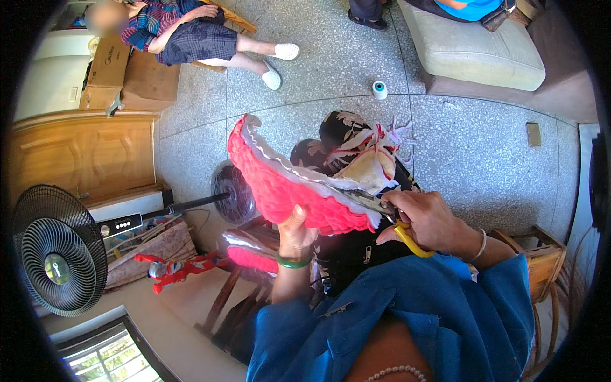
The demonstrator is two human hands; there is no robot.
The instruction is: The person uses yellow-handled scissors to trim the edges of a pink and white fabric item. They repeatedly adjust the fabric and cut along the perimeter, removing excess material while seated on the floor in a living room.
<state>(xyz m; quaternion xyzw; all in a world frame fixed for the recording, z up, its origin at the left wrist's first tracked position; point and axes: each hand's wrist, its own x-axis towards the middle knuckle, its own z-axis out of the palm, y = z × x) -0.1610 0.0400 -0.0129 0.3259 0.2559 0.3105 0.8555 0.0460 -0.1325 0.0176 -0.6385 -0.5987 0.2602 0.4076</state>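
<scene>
- Our left hand (296, 234) grips the pink plush fabric (283, 184) from below, holding it up before us.
- Our right hand (425, 219) curls round yellow-handled scissors (407, 239), blades at the fabric's white edge; we cannot tell their opening.
- Speckled floor (471, 153) stretches beyond.
- Upper left, a cardboard box (107, 67), contents hidden.

It's bright in here, the speckled floor (458, 153) washed pale beyond the pink fabric (286, 184). Window (108, 356) panes glare white, low and left of that fabric; soft shade dulls the floor to its right. Floor seams bow above it, a seated person's (191, 44) face is blurred, and blackness swallows the corners.
</scene>
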